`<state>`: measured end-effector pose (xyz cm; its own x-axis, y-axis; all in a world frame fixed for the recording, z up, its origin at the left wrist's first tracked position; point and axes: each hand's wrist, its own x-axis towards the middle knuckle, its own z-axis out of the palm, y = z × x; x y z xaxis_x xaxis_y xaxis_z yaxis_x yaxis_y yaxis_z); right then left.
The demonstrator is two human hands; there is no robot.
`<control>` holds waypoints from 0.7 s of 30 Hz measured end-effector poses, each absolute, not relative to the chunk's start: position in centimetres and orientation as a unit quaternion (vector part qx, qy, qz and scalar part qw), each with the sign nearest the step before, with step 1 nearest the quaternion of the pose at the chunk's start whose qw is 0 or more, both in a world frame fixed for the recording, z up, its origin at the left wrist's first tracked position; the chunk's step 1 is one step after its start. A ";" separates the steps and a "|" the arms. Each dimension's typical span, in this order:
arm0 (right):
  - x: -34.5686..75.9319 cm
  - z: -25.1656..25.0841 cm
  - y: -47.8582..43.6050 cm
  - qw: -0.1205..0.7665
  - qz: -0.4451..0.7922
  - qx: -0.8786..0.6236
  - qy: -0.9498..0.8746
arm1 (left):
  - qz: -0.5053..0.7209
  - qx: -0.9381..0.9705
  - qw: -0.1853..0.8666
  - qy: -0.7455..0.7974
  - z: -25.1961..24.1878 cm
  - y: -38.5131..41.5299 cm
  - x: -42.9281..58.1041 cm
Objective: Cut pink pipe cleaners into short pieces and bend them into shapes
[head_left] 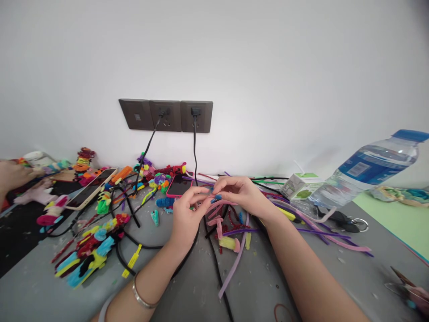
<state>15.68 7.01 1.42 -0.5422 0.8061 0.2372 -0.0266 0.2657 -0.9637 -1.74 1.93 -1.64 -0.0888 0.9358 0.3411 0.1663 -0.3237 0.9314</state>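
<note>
My left hand (189, 214) and my right hand (243, 197) meet above the middle of the table, thumbs and fingertips pinched close together. Between them they hold a pink pipe cleaner (223, 203), whose strands show below my right palm; the fingers hide the pinched part. Just below lies a small pink and yellow pipe-cleaner piece (229, 243). A lilac pipe cleaner (234, 264) stretches toward the front edge, and a dark red tinsel one (234, 221) curls beside it.
Finished pipe-cleaner figures (94, 252) crowd the left, near a phone (92, 188). Black cables (195, 152) run down from the wall sockets (166, 115). A tilted water bottle (368, 165), a drink carton (301, 185), keys (348, 221) and scissors (405, 281) lie right. Another person's hand (15, 176) is at far left.
</note>
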 end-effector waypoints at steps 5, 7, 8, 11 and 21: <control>15.9 1.7 6.9 0.375 0.522 -0.282 -0.712 | 0.575 0.595 0.324 0.459 -1.4 1.7 -1.6; 15.9 1.9 6.8 0.369 0.515 -0.279 -0.722 | 0.574 0.600 0.322 0.456 -1.4 1.7 -1.6; 15.9 2.0 6.8 0.368 0.511 -0.277 -0.726 | 0.574 0.602 0.319 0.454 -1.4 1.7 -1.6; 15.7 1.9 6.8 0.377 0.499 -0.276 -0.730 | 0.575 0.605 0.310 0.455 -1.6 1.9 -1.6; 15.8 1.4 7.0 0.384 0.505 -0.283 -0.719 | 0.570 0.577 0.374 0.450 -1.5 1.8 -1.7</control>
<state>15.79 6.97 1.37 -0.5450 0.7949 0.2667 0.0192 0.3298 -0.9438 -1.69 1.83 -1.47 -0.0552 0.9453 0.3216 0.0934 -0.3158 0.9442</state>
